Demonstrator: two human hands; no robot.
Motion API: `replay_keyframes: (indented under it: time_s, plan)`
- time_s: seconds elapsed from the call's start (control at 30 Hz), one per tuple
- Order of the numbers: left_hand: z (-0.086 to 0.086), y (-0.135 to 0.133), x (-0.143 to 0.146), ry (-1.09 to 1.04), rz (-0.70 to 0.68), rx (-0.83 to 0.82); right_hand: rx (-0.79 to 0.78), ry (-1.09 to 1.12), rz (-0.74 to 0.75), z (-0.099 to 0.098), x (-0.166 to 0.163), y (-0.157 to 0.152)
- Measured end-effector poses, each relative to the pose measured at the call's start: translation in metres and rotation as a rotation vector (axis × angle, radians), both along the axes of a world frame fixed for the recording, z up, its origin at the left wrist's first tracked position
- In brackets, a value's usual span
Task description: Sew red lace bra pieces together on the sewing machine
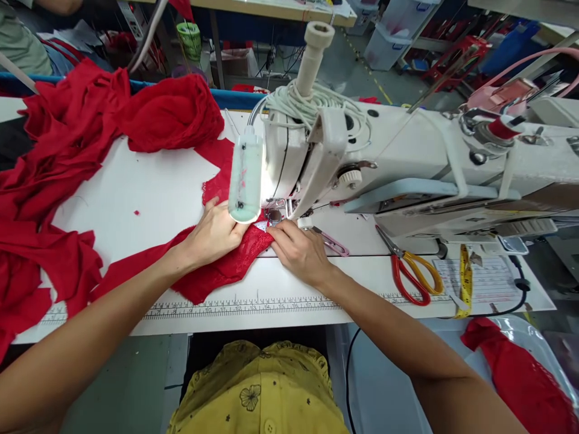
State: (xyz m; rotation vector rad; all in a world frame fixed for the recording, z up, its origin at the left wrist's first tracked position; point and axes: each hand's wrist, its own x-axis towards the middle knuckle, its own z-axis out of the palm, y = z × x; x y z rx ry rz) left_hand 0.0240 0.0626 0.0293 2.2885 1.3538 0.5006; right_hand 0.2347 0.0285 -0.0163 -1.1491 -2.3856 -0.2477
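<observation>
A piece of red lace fabric lies under the needle area of a white sewing machine. My left hand rests on this fabric left of the presser foot, fingers partly hidden behind the lamp. My right hand pinches the fabric's edge just in front of the foot. A small white patch, perhaps a label, shows between the hands. Pink-handled thread snips lie on the machine bed right beside my right hand.
Red fabric heaps cover the table's left side. Orange-and-red scissors, a yellow tape measure and a paper sheet lie at right. A ruler strip runs along the front edge. Below right, a plastic tub holds red fabric.
</observation>
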Motion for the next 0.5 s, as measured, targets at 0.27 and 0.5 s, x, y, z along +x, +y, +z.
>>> replay_keyframes:
  time_s: [0.27,0.5]
  plan:
    - [0.0028,0.0025,0.0017,-0.016,0.022,-0.014,-0.025,-0.029,-0.012,-0.0004,-0.0002,0.0015]
    - [0.0038,0.0012,0.0018,-0.02,0.011,-0.007,0.037,-0.031,-0.021,-0.0001,-0.0009,0.0007]
